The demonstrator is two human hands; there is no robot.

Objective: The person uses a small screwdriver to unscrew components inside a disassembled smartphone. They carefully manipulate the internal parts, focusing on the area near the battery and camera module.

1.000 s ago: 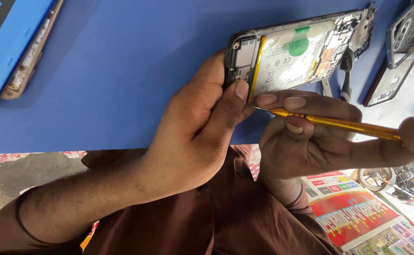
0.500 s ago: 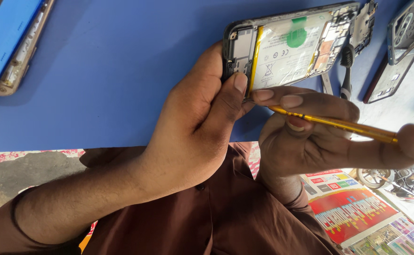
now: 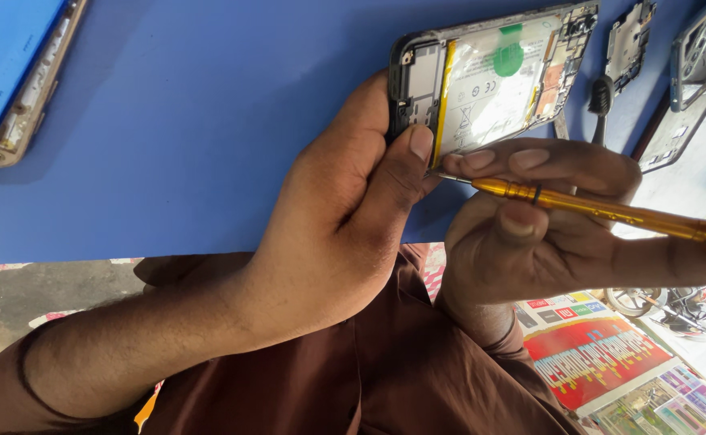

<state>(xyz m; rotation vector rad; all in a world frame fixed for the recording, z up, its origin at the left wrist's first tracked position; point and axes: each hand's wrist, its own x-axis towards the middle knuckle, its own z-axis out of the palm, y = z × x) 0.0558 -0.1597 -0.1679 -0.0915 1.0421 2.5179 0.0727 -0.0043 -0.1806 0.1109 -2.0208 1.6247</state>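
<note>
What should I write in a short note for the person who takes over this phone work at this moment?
Left hand: grips the opened phone at its end, thumb on the frame edge, holding it tilted over the blue table.
Right hand: holds the gold screwdriver, tip at the phone's lower edge beside the left thumb.
Done: back cover is off; battery and inner boards are exposed.
Left: battery is still seated in the frame. Whether a screw is under the tip cannot be told.
Nearby: a detached inner part and another phone frame lie to the right.

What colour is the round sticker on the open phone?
Green. The round sticker sits on the open phone's white battery, clearest in the head view.
</note>
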